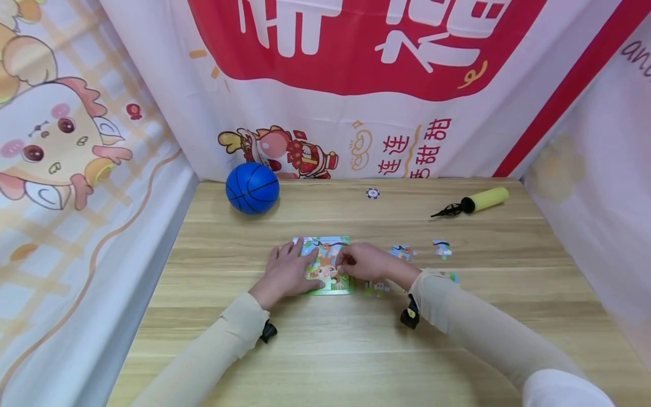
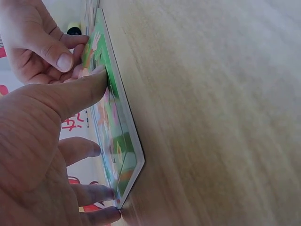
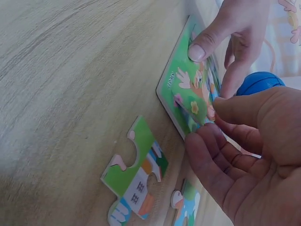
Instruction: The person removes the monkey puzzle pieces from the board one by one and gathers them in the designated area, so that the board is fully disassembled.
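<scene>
A jigsaw puzzle board [image 1: 333,291] with a green border and a cartoon animal picture lies flat on the table between the hands. My left hand [image 1: 289,270] rests on its left side, fingers spread, with the thumb [image 2: 89,92] on the near edge. At the board's right side, my right hand [image 1: 367,261] pinches a puzzle piece [image 3: 195,107] that shows a yellow flower on green. This piece sits slightly tilted over the board, its far part hidden by the fingers. Beside the right hand lies a loose piece with a house [image 3: 136,181].
More loose pieces, such as one at the right [image 1: 442,249] and another behind the right wrist [image 1: 402,251], lie on the wooden table [image 1: 335,350]. Farther back are a blue ball [image 1: 252,188], a small round chip [image 1: 373,193] and a yellow hand pump [image 1: 488,199]. Printed cloths surround the table.
</scene>
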### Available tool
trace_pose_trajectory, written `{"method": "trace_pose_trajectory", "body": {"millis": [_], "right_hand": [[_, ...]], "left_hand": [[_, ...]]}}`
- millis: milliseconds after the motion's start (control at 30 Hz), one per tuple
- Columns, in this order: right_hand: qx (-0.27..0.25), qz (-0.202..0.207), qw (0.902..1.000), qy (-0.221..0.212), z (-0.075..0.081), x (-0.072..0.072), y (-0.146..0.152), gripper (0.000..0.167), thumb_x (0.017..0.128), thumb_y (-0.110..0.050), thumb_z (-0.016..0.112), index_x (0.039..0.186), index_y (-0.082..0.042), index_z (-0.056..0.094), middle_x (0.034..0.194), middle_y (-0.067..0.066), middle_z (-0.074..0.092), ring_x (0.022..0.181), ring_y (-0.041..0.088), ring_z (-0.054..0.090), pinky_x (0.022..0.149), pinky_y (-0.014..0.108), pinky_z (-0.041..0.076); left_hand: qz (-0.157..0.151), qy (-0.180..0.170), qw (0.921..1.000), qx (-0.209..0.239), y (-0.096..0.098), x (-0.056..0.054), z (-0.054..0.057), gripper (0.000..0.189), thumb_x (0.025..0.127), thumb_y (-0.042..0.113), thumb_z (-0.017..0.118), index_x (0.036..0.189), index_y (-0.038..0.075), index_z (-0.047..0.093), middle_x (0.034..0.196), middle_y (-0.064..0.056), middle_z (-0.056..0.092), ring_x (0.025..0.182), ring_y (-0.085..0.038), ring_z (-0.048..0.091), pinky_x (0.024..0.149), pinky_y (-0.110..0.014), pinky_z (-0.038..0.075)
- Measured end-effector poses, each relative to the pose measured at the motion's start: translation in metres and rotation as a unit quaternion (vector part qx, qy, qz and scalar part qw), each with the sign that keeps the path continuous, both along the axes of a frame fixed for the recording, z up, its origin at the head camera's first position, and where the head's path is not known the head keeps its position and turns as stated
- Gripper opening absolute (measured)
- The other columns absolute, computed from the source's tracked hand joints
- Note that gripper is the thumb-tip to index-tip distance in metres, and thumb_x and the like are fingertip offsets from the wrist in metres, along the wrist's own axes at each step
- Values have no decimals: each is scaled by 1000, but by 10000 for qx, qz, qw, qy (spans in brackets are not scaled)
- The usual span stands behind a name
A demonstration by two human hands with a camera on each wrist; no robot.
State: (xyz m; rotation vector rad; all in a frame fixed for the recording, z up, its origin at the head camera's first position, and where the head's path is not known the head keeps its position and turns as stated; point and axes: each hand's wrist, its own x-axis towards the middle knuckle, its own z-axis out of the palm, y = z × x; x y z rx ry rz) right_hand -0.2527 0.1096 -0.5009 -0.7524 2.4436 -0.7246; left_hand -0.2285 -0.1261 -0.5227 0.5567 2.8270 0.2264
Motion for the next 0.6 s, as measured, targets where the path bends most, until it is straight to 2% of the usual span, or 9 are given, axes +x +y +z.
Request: {"method": "trace_pose_trajectory", "body": {"millis": [133, 400, 500, 600], "right_hand": [[-105, -58, 9999, -21, 0, -1, 0, 7, 100, -17, 67, 106, -14, 69, 90, -5, 64, 81, 13, 58, 76, 32, 50], [-193, -25, 9998, -19, -4, -1, 1, 8, 100, -14, 68, 108, -13, 67, 92, -4, 65, 83, 12, 60, 77, 32, 51], [-521, -152, 9985, -75, -4, 1, 4, 8, 100, -13, 67, 108, -13, 67, 94, -3, 67, 84, 12, 62, 76, 31, 53], [-1074, -371, 9929, -339, -1, 5, 17, 9, 100, -12, 66, 109, -12, 67, 96, 0, 68, 85, 16, 64, 74, 33, 55]], "left_hand": [[17, -18, 10000, 2, 0, 0, 0, 88, 85, 70, 67, 158, 28, 39, 166, -19, 16, 149, -43, 16, 116, -66, 10], [56, 1, 9999, 83, -1, 0, -2, 91, 84, 71, 68, 159, 26, 38, 166, -18, 16, 149, -42, 16, 116, -66, 10], [83, -8, 9999, 115, -1, 0, -2, 93, 84, 70, 68, 159, 25, 36, 166, -18, 16, 149, -42, 17, 116, -66, 10], [78, -25, 9999, 142, -1, 0, -1, 94, 83, 70, 69, 159, 25, 36, 166, -18, 17, 149, -42, 17, 116, -66, 10]]}}
